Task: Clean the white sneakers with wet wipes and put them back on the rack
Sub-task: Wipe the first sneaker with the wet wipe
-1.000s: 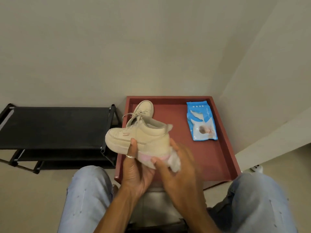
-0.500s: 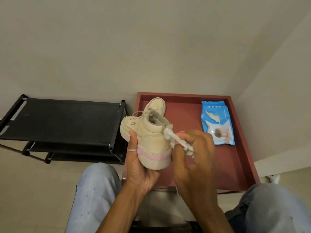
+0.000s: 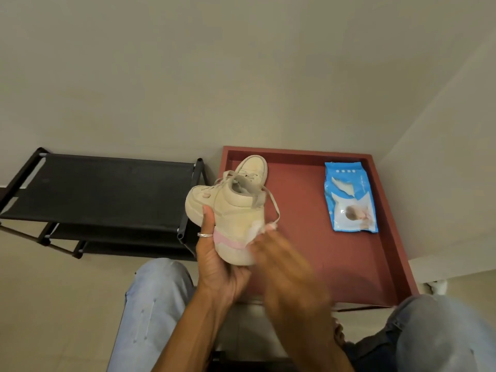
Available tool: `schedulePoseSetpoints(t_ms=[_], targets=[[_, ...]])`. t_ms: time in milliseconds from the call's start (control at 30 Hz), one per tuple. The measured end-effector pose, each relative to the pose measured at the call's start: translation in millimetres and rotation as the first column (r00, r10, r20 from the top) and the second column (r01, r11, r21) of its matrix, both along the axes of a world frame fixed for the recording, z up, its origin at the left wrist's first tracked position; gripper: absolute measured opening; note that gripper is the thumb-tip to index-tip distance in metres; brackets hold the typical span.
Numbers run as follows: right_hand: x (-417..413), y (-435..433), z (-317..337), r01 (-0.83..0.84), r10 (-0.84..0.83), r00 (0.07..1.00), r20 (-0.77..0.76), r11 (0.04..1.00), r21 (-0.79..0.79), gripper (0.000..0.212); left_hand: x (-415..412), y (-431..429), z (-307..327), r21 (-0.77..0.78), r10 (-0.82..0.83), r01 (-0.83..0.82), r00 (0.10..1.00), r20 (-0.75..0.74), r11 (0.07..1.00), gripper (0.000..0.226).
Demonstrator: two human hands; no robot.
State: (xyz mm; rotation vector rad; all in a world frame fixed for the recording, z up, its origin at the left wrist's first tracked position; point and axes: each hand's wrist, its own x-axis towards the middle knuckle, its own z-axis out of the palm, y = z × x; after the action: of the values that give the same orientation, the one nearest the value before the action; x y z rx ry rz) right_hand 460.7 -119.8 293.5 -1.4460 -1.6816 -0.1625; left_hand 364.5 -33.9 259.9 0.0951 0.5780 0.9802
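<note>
My left hand grips a cream-white sneaker from below, heel toward me, with a pink band across its heel. My right hand, blurred by motion, presses a crumpled white wet wipe against the right side of the heel. A second white sneaker lies behind the held one on the red tray, mostly hidden. The black shoe rack stands to the left, its top shelf bare.
A blue pack of wet wipes lies on the right part of the tray. My knees in light jeans frame the bottom of the view. Beige walls close the space behind and to the right.
My right hand has dropped with the wipe from the sneaker's collar down to the heel side. The sneaker has stayed in my left hand, heel toward me.
</note>
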Motion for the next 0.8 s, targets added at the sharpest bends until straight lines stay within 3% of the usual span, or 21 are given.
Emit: schedulePoseSetpoints(t_ms=[100, 167, 333, 400, 533, 667, 800], targets=[[17, 10, 17, 0.162, -0.161, 0.978, -0.13, 0.987, -0.004, 0.029, 10, -10, -2, 0.035, -0.078, 0.076, 0.995, 0.057, 0.996, 0.091], [13, 5, 17, 0.194, -0.192, 0.978, -0.087, 0.981, 0.012, 0.031, 12, -13, -6, 0.028, -0.099, 0.097, 0.991, 0.086, 0.995, 0.092], [-18, -23, -18, 0.061, -0.063, 0.994, 0.093, 0.998, 0.028, 0.027, 3, -5, -2, 0.011, -0.145, 0.145, 0.981, 0.13, 0.989, 0.079], [-19, -24, -19, 0.025, -0.028, 0.992, 0.119, 0.999, 0.024, 0.025, 1, -4, -1, -0.006, -0.089, 0.09, 0.995, 0.05, 0.996, 0.074], [-12, -10, 1, 0.028, -0.028, 1.0, -0.002, 0.999, -0.02, 0.041, 2, -7, 8, -0.015, -0.091, 0.093, 0.992, 0.086, 0.996, 0.077], [8, 6, 15, 0.143, -0.145, 0.979, -0.143, 0.989, -0.022, 0.035, 9, -18, -1, 0.006, -0.107, 0.107, 0.993, 0.052, 0.994, 0.088], [-5, -15, 5, 0.058, -0.056, 0.995, 0.077, 0.998, -0.017, 0.033, 9, -19, 4, -0.029, -0.105, 0.106, 0.994, 0.039, 0.994, 0.091]])
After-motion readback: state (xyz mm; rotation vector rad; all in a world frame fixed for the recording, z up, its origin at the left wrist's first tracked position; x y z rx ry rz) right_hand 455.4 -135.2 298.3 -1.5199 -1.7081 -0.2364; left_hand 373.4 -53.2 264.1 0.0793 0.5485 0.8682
